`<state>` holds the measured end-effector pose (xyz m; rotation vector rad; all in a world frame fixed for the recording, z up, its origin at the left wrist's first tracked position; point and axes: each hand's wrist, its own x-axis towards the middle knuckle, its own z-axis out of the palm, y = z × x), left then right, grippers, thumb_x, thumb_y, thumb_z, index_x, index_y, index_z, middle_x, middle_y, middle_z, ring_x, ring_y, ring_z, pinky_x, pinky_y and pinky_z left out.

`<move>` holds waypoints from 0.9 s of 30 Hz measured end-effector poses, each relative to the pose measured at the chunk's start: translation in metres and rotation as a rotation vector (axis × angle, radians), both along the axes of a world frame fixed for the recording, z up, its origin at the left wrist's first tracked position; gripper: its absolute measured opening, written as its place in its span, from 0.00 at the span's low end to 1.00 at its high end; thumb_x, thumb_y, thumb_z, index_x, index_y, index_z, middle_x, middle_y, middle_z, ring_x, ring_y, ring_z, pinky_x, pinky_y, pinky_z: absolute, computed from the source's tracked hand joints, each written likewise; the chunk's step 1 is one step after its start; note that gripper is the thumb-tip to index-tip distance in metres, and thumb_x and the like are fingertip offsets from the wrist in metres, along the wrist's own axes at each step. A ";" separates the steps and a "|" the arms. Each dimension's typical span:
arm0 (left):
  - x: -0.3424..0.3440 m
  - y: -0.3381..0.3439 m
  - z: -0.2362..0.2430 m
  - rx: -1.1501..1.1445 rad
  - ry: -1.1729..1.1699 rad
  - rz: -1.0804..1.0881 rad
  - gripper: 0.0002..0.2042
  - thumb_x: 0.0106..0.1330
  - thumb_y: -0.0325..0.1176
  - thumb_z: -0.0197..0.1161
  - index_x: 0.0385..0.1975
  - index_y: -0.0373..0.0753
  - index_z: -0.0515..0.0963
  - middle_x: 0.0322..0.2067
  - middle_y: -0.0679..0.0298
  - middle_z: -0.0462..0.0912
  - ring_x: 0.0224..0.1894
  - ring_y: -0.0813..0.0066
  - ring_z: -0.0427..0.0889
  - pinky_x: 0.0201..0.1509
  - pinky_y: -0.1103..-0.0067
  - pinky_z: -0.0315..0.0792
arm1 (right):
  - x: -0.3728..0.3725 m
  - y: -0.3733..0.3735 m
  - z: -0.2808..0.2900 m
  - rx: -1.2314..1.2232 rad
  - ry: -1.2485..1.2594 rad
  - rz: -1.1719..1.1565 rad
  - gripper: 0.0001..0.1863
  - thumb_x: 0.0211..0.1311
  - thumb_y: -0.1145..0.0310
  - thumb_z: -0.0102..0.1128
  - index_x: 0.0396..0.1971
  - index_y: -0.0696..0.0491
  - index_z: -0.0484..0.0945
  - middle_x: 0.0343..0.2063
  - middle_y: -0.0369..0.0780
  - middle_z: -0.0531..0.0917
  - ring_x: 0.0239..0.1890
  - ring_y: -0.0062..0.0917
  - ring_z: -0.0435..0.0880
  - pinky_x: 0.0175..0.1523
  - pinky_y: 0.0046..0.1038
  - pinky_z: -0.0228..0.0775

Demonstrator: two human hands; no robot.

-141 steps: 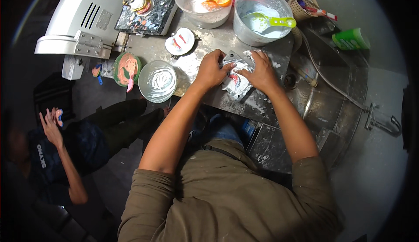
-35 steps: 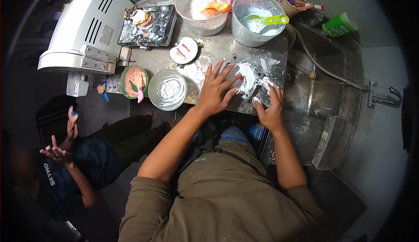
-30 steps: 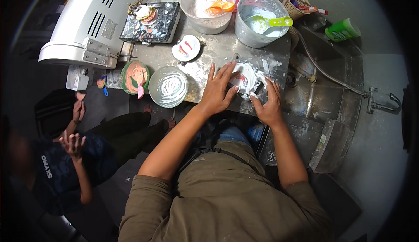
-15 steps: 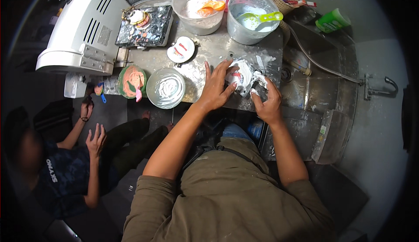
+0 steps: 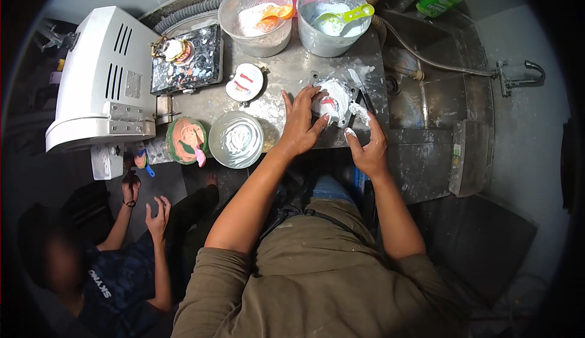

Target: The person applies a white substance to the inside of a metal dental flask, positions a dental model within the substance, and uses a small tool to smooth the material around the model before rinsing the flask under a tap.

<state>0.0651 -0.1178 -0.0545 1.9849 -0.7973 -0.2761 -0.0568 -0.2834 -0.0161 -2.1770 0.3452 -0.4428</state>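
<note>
Just below the clear bowl on the desk, the wet, slippery plaster mould looks fragile; the spread left hand steadies its edge, while the right hand hovers half-open beside it.

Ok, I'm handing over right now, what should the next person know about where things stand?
Left hand lies flat on the metal bench, fingertips against the plaster-covered mould.
Right hand is at the bench's front edge, fingers white with plaster, holding nothing.
Mould is coated white, some red showing.
Bowl of white mix sits left of the left hand; two scoop tubs at the back.
Remaining: cannot tell.
</note>
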 end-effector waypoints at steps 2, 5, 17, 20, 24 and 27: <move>-0.001 0.002 0.000 -0.025 -0.007 0.011 0.32 0.67 0.42 0.60 0.67 0.34 0.60 0.67 0.51 0.64 0.75 0.51 0.55 0.74 0.42 0.19 | 0.003 0.010 0.002 0.058 -0.015 -0.008 0.31 0.54 0.68 0.68 0.57 0.65 0.70 0.50 0.56 0.80 0.54 0.49 0.80 0.60 0.40 0.70; -0.003 0.006 0.000 -0.009 -0.037 -0.011 0.32 0.68 0.41 0.59 0.68 0.33 0.58 0.68 0.51 0.63 0.76 0.52 0.53 0.73 0.42 0.19 | 0.007 0.020 -0.003 0.012 -0.030 -0.002 0.36 0.54 0.67 0.69 0.60 0.66 0.67 0.55 0.58 0.76 0.58 0.50 0.76 0.63 0.41 0.67; -0.020 0.047 0.083 -0.170 -0.025 -0.030 0.29 0.65 0.26 0.60 0.67 0.36 0.63 0.66 0.53 0.69 0.74 0.46 0.57 0.77 0.51 0.42 | 0.012 0.063 0.045 0.288 0.019 0.002 0.31 0.59 0.70 0.66 0.60 0.66 0.69 0.52 0.56 0.80 0.54 0.44 0.83 0.58 0.37 0.73; -0.013 0.093 0.112 -0.135 -0.146 0.132 0.19 0.65 0.23 0.60 0.57 0.34 0.74 0.56 0.51 0.78 0.63 0.48 0.72 0.69 0.60 0.61 | 0.027 0.069 0.053 0.204 -0.064 0.098 0.26 0.59 0.73 0.65 0.57 0.67 0.72 0.49 0.55 0.82 0.53 0.41 0.84 0.57 0.35 0.74; -0.046 0.146 0.111 -0.097 0.078 0.617 0.05 0.65 0.24 0.62 0.37 0.30 0.79 0.30 0.53 0.82 0.31 0.63 0.82 0.37 0.73 0.74 | 0.059 0.118 0.069 0.101 0.078 0.470 0.29 0.57 0.70 0.64 0.57 0.69 0.72 0.51 0.60 0.80 0.56 0.50 0.80 0.63 0.38 0.70; -0.072 0.177 0.086 0.024 0.753 0.602 0.05 0.68 0.28 0.63 0.34 0.32 0.78 0.22 0.64 0.79 0.25 0.80 0.78 0.28 0.81 0.70 | 0.077 0.158 0.048 0.051 0.199 0.626 0.28 0.59 0.70 0.61 0.57 0.71 0.70 0.52 0.62 0.78 0.58 0.54 0.77 0.65 0.40 0.68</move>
